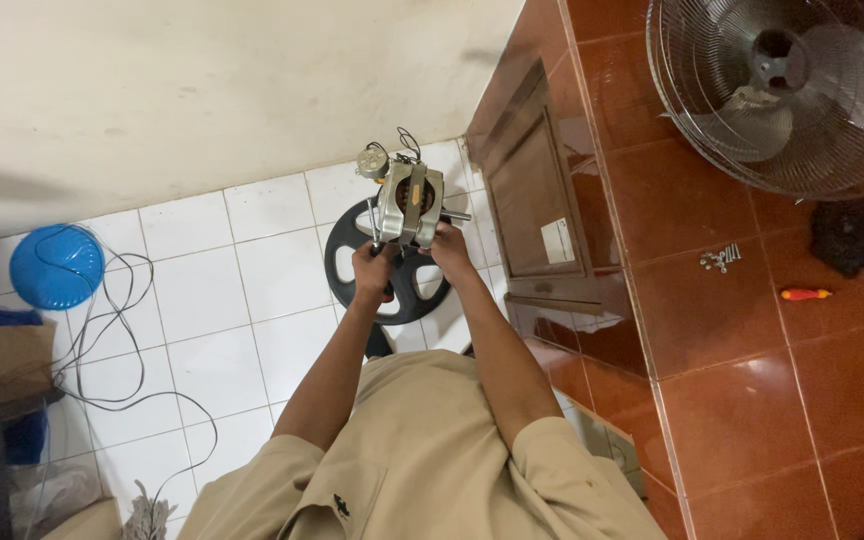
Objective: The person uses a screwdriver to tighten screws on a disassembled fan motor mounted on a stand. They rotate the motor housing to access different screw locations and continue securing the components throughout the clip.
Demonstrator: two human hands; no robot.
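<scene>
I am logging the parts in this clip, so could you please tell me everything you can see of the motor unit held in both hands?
The fan motor is a small grey metal unit with a bracket-like housing, a round knob-like part at its upper left and thin dark wires looping from its top. A short shaft sticks out to the right. It is held up above the white tiled floor, in front of a black spoked disc. The left hand grips it from below left, the right hand from below right.

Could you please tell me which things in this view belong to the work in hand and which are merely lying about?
In hand:
fan motor, held by left hand and right hand
black base ring
fan cage
loose screws
red screwdriver

Lying about:
blue lid
black cable
dark cloth
</scene>
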